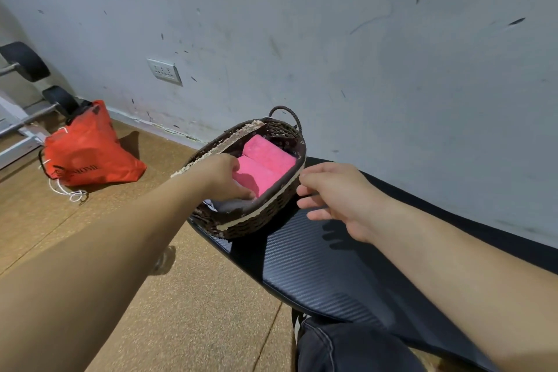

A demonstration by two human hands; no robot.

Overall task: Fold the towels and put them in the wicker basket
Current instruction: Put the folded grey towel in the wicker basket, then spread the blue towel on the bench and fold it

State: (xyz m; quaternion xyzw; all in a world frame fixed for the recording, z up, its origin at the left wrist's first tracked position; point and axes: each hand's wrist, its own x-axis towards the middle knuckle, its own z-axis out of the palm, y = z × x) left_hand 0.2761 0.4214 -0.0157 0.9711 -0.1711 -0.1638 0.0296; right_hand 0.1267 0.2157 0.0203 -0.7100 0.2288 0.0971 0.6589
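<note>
head view: a black bench [317, 266] carries the wicker basket [256, 220] at its end, two folded pink towels [265, 160] inside. left hand [223, 177] reaches in, fingers flat on a grey towel [232, 205]; right hand [338, 193] hovers beside the rim, loosely curled, empty.

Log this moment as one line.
left hand: inside wicker basket, touching grey towel | right hand: empty, beside rim | pink towels: two, in basket
</note>
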